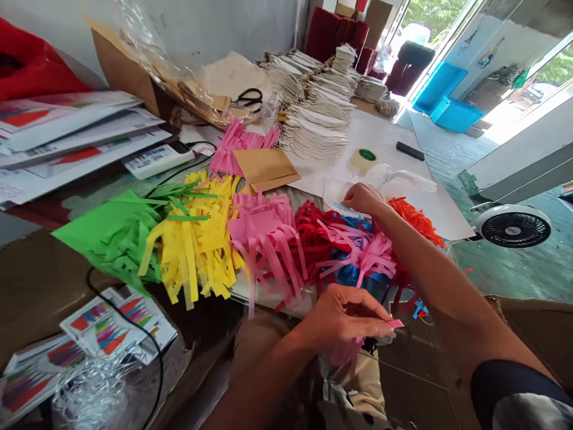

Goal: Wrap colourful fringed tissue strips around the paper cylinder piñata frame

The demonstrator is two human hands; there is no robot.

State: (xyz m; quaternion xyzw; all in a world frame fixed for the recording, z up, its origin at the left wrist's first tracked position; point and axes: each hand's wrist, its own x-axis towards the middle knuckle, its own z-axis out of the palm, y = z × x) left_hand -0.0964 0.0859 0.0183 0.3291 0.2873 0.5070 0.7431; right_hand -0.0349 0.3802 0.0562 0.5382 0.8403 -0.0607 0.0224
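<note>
My left hand (340, 316) is near my lap, thumb and fingers pinched on a pink paper tassel (396, 323); its end pokes out past the fingertips and blurred pink strips hang below. My right hand (364, 198) reaches into a clear plastic tray (331, 190), fingers curled down; whatever they touch is hidden. Under my right forearm lies a pink paper tassel (376, 254) with blue and red fringe around it. Orange fringe (416, 220) sits right of the arm. Leftward are red fringe (311, 230), pink fringed paper (266, 230), yellow fringed paper (197, 239) and green fringed paper (116, 224).
Behind stand stacks of white tied bundles (316, 122). A tape roll (364, 158), a brown envelope (267, 167) and black-handled scissors (249, 98) lie on the table. Printed cards (111, 322) fill a box at lower left. A fan (513, 227) stands at right; a black cable (156, 352) crosses left.
</note>
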